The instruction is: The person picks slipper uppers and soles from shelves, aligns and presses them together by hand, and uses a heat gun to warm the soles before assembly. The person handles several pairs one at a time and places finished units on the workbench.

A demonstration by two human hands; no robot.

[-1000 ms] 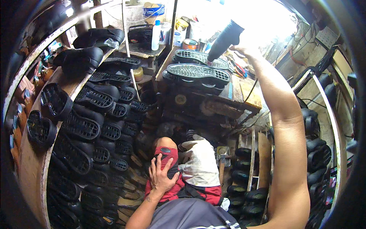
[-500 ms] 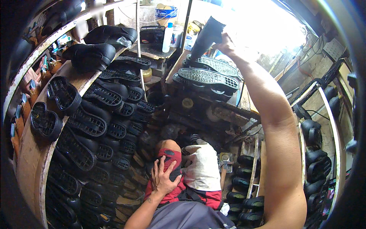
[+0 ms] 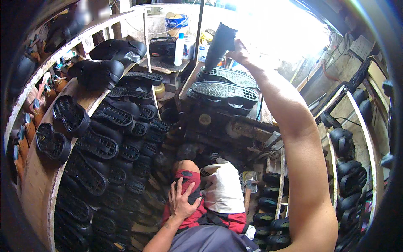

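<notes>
Stretched out toward the bright window, my right hand (image 3: 239,51) grips a black shoe (image 3: 219,45) at its raised end. The shoe tilts with its narrower end pointing down, just over the stacked soles on the workbench. Pale grey treads face up on the nearer sole (image 3: 224,93) and the one behind it (image 3: 231,75). Glare washes out part of my right fingers. My left hand (image 3: 183,200) holds nothing; it lies flat with fingers spread on my red shorts (image 3: 197,220), over the knee. A white cloth (image 3: 224,189) covers my other leg.
Racks at left carry many black soles (image 3: 98,145) and black shoes (image 3: 96,74). More black shoes fill the right rack (image 3: 331,168). A white bottle (image 3: 179,49) and a bucket (image 3: 176,23) stand at the back. A hammer (image 3: 247,189) is beside my leg.
The whole view has shifted slightly, so the racks and bench sit a little lower. My right hand still holds the black shoe over the soles; my left hand rests unchanged.
</notes>
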